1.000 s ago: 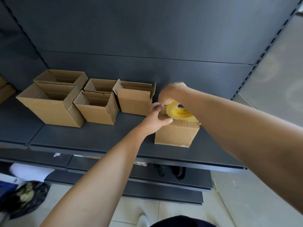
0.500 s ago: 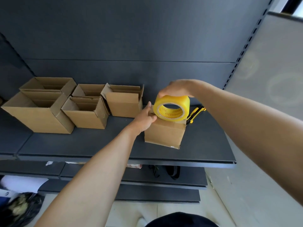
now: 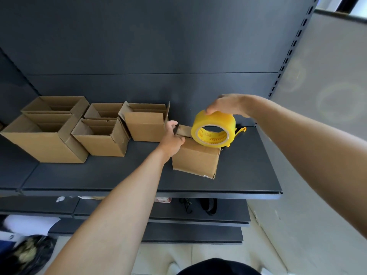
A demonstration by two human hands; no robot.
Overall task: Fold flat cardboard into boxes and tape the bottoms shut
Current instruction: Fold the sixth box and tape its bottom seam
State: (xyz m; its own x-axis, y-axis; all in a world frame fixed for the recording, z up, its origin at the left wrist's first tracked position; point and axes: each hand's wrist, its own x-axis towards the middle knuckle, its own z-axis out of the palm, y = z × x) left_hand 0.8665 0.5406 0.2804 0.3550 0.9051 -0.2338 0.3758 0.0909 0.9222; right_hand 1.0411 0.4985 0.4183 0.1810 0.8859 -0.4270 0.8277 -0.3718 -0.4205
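Nothing legible in this frame. Tape roll [image 3: 213,124], centre right: red print runs round the inner cardboard core [image 3: 211,139], repeating marks, too small and blurred to make out letters or a brand. Box [image 3: 195,159] under the roll: small white sticker [image 3: 206,176] at its lower right corner, any text on it unresolvable. Red-and-white packet [image 3: 163,199] just below the front edge of the shelf [image 3: 139,187], centre of frame: looks printed, can't read it.
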